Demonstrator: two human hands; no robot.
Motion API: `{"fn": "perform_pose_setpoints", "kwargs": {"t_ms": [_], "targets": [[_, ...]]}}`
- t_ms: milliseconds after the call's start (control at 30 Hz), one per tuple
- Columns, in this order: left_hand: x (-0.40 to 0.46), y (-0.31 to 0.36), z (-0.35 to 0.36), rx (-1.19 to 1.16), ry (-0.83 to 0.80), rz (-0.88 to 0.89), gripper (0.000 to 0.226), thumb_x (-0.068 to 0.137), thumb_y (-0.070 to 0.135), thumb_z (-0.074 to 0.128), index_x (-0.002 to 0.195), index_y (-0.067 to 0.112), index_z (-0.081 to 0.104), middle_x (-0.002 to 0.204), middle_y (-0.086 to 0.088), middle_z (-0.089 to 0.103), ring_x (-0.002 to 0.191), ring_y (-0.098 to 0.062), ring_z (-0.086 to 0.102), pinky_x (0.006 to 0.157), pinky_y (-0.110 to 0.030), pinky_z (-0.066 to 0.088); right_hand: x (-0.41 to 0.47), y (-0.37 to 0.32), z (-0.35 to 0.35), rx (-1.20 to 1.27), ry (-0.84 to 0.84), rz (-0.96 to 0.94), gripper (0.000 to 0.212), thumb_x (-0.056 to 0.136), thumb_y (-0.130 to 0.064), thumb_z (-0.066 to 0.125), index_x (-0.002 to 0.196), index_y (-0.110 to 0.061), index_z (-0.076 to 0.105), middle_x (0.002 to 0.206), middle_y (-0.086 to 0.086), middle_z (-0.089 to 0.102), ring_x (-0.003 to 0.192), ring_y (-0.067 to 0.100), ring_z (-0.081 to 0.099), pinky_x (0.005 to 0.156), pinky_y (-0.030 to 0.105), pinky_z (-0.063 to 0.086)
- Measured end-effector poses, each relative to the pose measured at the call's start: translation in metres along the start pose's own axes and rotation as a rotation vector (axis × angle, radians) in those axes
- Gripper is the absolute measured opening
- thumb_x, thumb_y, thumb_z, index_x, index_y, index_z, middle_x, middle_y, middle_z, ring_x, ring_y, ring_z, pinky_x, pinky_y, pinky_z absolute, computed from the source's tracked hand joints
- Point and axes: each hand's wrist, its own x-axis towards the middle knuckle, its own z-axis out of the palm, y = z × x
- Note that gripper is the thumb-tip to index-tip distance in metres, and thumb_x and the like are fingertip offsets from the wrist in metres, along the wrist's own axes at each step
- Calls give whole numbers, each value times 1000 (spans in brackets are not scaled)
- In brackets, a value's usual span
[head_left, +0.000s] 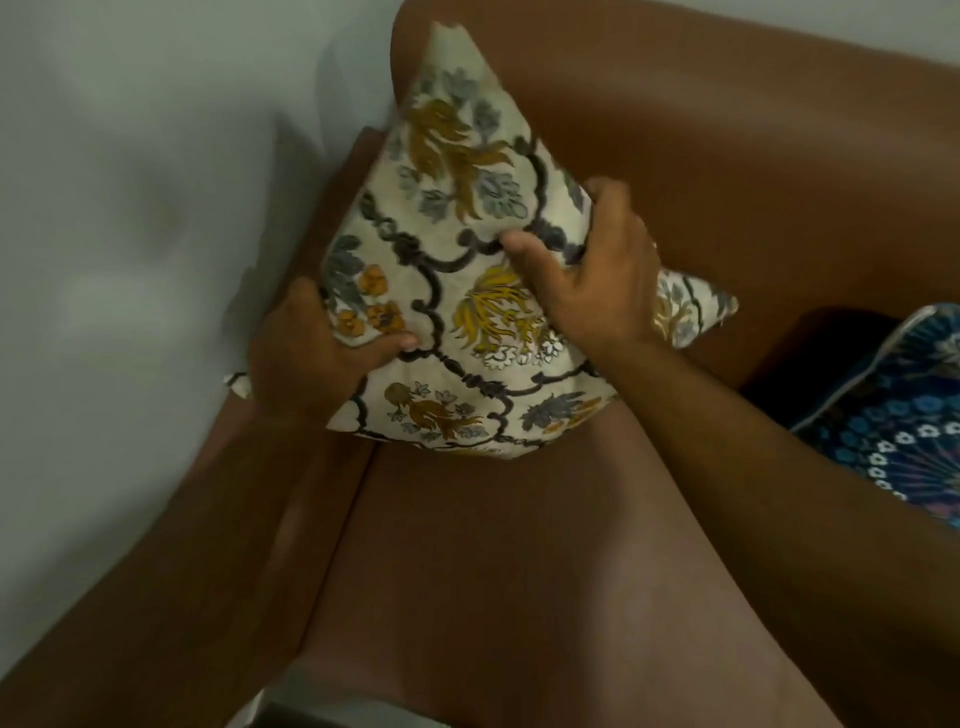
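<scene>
Forearms come in from the bottom over the brown sofa (519, 571) seat. Left hand (306, 358) grips the floral cushion (457, 208) at its left edge, thumb on the front, fingers curled behind and hidden. Right hand (597, 280) grips the right edge, thumb pressed into the front, fingers (610, 195) wrapped over the edge. Cushion stands tilted, one corner up, in the sofa's corner between armrest and backrest, its bottom on the seat. Blue patterned cushion (909, 415) lies on the seat at right, apart. Grey wall (130, 208) at left.

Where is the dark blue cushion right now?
The dark blue cushion rests at the head view's right edge on the brown sofa, right of the cream floral cushion.
</scene>
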Motion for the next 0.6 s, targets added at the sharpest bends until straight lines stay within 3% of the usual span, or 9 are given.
{"fn": "perform_pose_setpoints", "kwargs": {"t_ms": [100, 233, 333, 433, 500, 600], "targets": [[-13, -21, 1, -5, 69, -22, 111, 43, 91, 63, 117, 10, 50, 113, -15, 67, 105, -40, 65, 78, -39, 45, 3, -11, 13, 37, 84, -122, 79, 84, -83, 40, 108, -8, 54, 91, -8, 50, 79, 13, 52, 64, 26, 35], [-2, -18, 9, 28, 53, 44, 106, 49, 90, 61, 110, 4, 52, 97, -10, 62, 96, -39, 66, 73, -38, 44, -7, 7, 19, 46, -13, -55, 74, 94, -66, 42, 116, 2, 57, 104, 13, 61, 93, 24, 56, 75, 36, 45], [5, -11, 10, 52, 38, 74, 104, 52, 90, 57, 106, 2, 53, 91, -3, 52, 90, -37, 64, 69, -36, 41, -2, 9, 14, 6, -27, -37, 71, 93, -63, 43, 125, -1, 58, 113, 13, 62, 104, 27, 57, 88, 38, 45], [-2, -10, -1, 77, 106, 106, 107, 58, 93, 54, 109, -1, 54, 99, -15, 57, 96, -38, 59, 76, -37, 37, 0, 7, -1, -17, 57, -93, 77, 95, -69, 36, 138, -8, 53, 121, 13, 58, 111, 25, 54, 93, 33, 39], [-10, -5, -5, 116, 171, 136, 112, 62, 96, 48, 122, 1, 52, 115, -20, 57, 109, -39, 54, 87, -45, 40, -8, 7, -8, -35, 71, -167, 80, 96, -69, 35, 145, -7, 47, 130, 17, 54, 120, 28, 51, 101, 35, 38], [-17, 2, -1, 112, 72, 178, 109, 66, 92, 52, 138, 10, 47, 128, -16, 59, 119, -34, 55, 97, -48, 44, -24, 14, -11, -125, -144, -152, 85, 95, -71, 32, 155, -9, 34, 145, 17, 48, 134, 29, 44, 111, 45, 34]]}}
